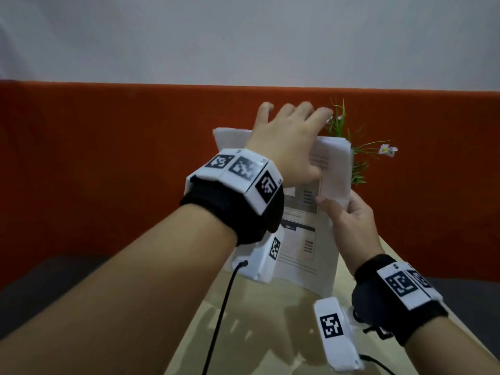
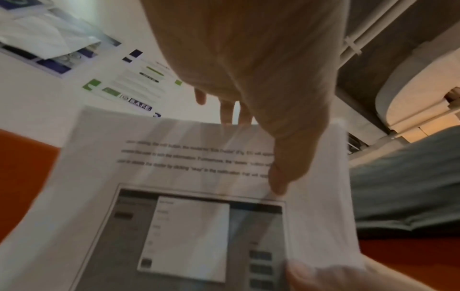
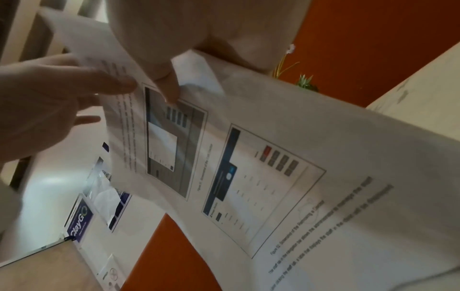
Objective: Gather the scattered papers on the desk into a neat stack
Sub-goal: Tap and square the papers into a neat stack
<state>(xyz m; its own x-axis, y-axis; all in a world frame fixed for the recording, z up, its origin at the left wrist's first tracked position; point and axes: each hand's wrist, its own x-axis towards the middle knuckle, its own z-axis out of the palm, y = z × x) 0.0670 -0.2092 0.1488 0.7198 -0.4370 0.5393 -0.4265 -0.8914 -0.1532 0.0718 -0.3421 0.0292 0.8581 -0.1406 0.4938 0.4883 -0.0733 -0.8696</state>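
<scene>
A stack of printed papers [image 1: 305, 247] stands upright with its lower edge on the beige desk [image 1: 257, 320]; the front sheet shows text and screenshots [image 2: 174, 157] [image 3: 273, 128]. My left hand [image 1: 297, 142] straddles the stack's top edge: the thumb [image 2: 278, 183] lies on the front sheet and the fingers [image 2: 226, 110] reach over behind it. My right hand [image 1: 341, 212] grips the stack's right edge about halfway up, with the thumb [image 3: 166, 88] pressed on the front sheet. Both wrist views are blurred.
A small plant with pink flowers [image 1: 349, 147] stands right behind the papers. An orange partition [image 1: 108, 158] closes off the far side of the desk. Posters [image 2: 124, 88] hang on the white wall above. Black cables trail from both wrist cameras.
</scene>
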